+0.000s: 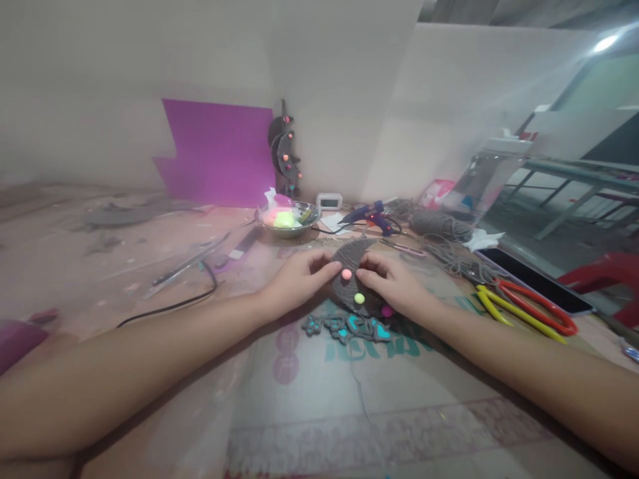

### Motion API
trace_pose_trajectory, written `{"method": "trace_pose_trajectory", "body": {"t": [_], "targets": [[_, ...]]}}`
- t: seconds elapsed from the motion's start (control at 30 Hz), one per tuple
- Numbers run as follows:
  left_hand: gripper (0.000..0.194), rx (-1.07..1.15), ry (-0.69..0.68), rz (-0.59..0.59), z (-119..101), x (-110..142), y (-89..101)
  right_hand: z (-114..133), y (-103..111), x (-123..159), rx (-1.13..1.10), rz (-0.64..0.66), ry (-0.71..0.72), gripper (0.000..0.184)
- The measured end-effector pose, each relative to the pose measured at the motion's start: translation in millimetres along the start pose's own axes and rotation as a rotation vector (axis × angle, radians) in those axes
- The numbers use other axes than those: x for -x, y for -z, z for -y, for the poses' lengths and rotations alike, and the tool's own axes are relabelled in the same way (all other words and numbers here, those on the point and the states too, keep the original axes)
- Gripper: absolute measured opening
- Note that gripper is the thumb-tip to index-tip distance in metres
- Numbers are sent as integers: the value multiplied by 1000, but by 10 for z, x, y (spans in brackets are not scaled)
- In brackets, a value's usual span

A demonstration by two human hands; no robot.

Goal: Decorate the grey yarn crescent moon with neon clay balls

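A grey yarn-wrapped crescent piece [352,256] lies on the table between my hands. On it sit a pink pom-pom [346,274], a yellow-green pom-pom [359,299] and a magenta pom-pom [387,311]. My left hand [299,278] rests on the crescent's left edge, its curled fingertips touching the piece beside the pink pom-pom. My right hand [394,279] presses on the crescent's right side, fingers curled, tips close to the same pink pom-pom. Both hands pinch toward it from either side.
A metal bowl [289,221] of pom-poms, a blue glue gun [372,216], a grey yarn ball [442,225], red and yellow scissors [524,306], a phone [536,278] and a magenta sheet [219,153] surround the spot. Small grey-teal ornaments [344,327] lie just below the crescent. A black cable [174,303] runs at left.
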State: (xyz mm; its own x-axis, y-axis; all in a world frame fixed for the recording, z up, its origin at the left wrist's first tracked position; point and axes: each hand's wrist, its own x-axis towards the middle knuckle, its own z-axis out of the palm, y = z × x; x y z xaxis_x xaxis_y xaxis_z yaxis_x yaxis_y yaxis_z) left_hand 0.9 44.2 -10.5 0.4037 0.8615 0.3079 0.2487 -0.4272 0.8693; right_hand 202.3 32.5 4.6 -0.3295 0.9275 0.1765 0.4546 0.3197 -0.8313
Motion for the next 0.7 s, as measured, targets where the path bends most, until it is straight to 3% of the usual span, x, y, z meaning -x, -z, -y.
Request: {"method": "trace_pose_trajectory", "body": {"t": [0.27, 0.5, 0.7], "targets": [[27, 3, 26, -11, -17, 4, 16, -21, 21, -2, -74, -32, -13, 38], [28, -15, 14, 16, -4, 12, 11, 12, -21, -3, 68, -25, -34, 30], [27, -20, 5, 12, -1, 4, 11, 13, -17, 2, 64, -5, -23, 24]]}}
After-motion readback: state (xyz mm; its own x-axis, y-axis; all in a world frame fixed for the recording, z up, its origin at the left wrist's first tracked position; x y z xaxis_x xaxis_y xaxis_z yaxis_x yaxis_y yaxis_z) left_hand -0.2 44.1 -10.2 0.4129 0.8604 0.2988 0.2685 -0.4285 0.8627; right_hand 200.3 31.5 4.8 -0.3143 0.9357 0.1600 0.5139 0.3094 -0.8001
